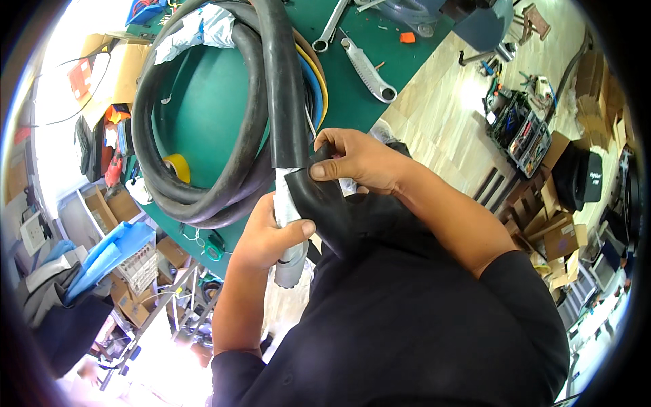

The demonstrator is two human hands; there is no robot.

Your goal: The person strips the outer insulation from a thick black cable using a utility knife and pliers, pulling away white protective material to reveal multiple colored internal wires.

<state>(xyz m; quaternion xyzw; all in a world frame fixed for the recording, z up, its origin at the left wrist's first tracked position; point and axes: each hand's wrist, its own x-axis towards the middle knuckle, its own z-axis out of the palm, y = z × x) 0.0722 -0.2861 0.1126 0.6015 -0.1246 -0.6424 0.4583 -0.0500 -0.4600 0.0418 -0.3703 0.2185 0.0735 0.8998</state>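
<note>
A thick black cable [286,102] runs down off the bench toward me, and its black covering stops just above my hands. Below that edge the cable end [290,264] is wrapped in silver-grey material. My left hand [266,234] is closed round this wrapped end, thumb across its front. Beside it, a wide, flexible black rubber-like piece [329,214] hangs toward my shirt. My right hand [359,159] pinches its upper edge between thumb and fingers. Whether the piece is joined to the cable I cannot tell.
Coiled black cable [142,129] lies on the green bench [203,95], with yellow tape [178,167] beside it. Toward the back right are a wrench [330,27] and a grey-handled tool [369,71]. An open toolbox [525,139] and cardboard boxes [559,237] stand on the floor at right.
</note>
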